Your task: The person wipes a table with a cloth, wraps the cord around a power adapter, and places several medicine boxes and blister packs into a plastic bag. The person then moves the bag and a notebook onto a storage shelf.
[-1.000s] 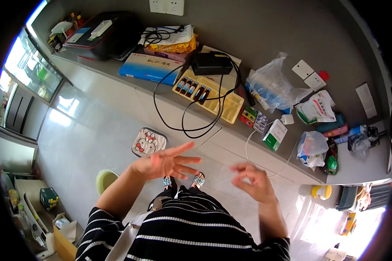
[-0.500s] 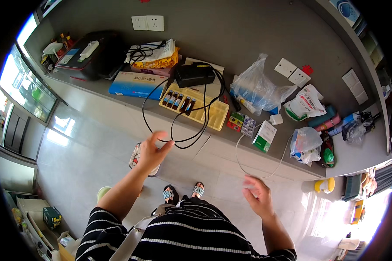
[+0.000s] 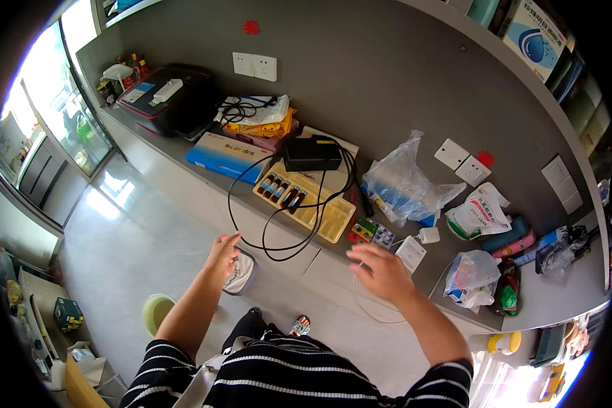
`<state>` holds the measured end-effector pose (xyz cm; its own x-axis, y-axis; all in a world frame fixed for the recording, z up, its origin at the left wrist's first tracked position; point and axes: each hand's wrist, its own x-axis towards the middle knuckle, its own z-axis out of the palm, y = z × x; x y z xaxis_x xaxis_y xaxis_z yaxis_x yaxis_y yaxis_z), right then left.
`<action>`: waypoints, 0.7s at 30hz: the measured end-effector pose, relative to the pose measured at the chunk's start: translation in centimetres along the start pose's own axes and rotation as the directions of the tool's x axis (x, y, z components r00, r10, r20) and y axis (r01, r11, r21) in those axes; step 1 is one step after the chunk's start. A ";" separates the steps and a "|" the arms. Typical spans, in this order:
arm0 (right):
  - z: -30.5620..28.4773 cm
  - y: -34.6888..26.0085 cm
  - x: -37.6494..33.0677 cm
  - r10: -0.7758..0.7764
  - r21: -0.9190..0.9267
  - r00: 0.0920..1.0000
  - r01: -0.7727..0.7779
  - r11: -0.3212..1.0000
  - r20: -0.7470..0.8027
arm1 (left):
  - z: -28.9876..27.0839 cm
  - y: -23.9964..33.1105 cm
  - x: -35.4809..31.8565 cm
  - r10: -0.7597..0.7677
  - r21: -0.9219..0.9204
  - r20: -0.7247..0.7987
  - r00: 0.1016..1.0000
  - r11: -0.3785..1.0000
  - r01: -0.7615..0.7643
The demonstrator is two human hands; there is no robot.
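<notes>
White box (image 3: 411, 253) part-hidden by right hand (image 3: 381, 272), grip wide, left hand (image 3: 222, 258) near black cable (image 3: 279, 260), grip unclear

Blk cable (image 3: 351, 170), wht box (image 3: 411, 254), b/w striped top (image 3: 285, 370)

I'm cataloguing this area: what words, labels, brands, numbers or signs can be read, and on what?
I won't copy wording, but print shows here:
Blue-and-white box: large dark characters; smaller print unreadable.
White-and-blue upper-shelf box: large dark characters.
White-and-green pouch: large red characters.
Brown vials: labels too small to read.
White carton: print too small.
Red wall decorations: possible writing, unclear.
</notes>
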<state>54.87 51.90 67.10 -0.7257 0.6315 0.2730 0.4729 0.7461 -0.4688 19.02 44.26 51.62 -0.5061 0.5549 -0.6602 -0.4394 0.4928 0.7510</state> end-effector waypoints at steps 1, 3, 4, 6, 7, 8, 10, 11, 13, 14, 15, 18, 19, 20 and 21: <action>1.0 0.5 1.7 -0.031 -0.032 1.000 0.031 0.999 0.001 | -0.2 -0.8 0.4 -0.095 -0.024 0.064 0.993 0.995 0.097; 3.2 2.3 5.1 -0.097 -0.136 0.995 0.094 0.986 -0.012 | -0.2 -1.3 0.5 -0.170 -0.098 0.221 0.960 0.976 0.195; 4.6 3.3 6.6 -0.127 -0.205 0.991 0.119 0.971 -0.028 | -0.1 -1.3 0.7 -0.199 -0.126 0.303 0.932 0.961 0.246; 6.4 4.5 9.0 -0.175 -0.345 0.984 0.169 0.923 0.012 | 0.2 -0.3 0.4 -0.158 -0.089 0.236 0.959 0.979 0.183; 6.9 4.8 10.1 -0.189 -0.410 0.980 0.200 0.890 0.066 | 0.1 0.2 0.2 -0.125 -0.040 0.146 0.981 0.990 0.132; 7.5 5.0 10.9 -0.195 -0.472 0.973 0.229 0.851 0.121 | 0.1 0.9 0.0 -0.085 0.015 0.059 0.995 0.996 0.084; 7.9 4.6 12.0 -0.200 -0.529 0.965 0.259 0.808 0.168 | 0.1 2.6 0.3 0.285 0.089 -0.031 0.958 0.956 -0.281; 8.2 4.9 12.1 -0.189 -0.544 0.962 0.268 0.795 0.199 | 0.2 3.5 0.7 0.489 0.175 -0.039 0.871 0.862 -0.476; 8.6 5.7 12.5 -0.151 -0.539 0.952 0.276 0.796 0.265 | 0.6 6.3 1.2 0.789 0.292 0.064 0.612 0.571 -0.767; 8.7 6.1 12.6 -0.137 -0.548 0.953 0.270 0.791 0.272 | 1.4 8.3 1.5 0.849 0.372 0.158 0.504 0.422 -0.827; 8.8 6.3 12.5 -0.122 -0.556 0.952 0.265 0.788 0.280 | 2.4 10.1 2.0 0.882 0.433 0.259 0.393 0.258 -0.864; 8.9 6.3 12.6 -0.082 -0.574 0.945 0.260 0.776 0.317 | 6.4 15.1 2.8 0.817 0.471 0.519 0.253 -0.026 -0.882; 9.5 6.5 12.6 -0.081 -0.577 0.949 0.252 0.777 0.305 | 8.1 16.5 3.0 0.769 0.461 0.594 0.236 -0.085 -0.884; 10.0 6.6 12.5 -0.076 -0.581 0.953 0.242 0.777 0.294 | 9.8 17.6 3.4 0.748 0.486 0.619 0.239 -0.125 -0.865; 9.7 5.6 12.8 -0.068 -0.559 0.960 0.214 0.801 0.271 | 11.2 18.5 3.8 0.730 0.516 0.637 0.249 -0.164 -0.840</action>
<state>43.42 62.10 59.80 -0.8642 0.4988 0.0665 0.5028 0.8508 0.1527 17.31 62.98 62.95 0.0261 0.9244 0.3805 0.8807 -0.2013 0.4287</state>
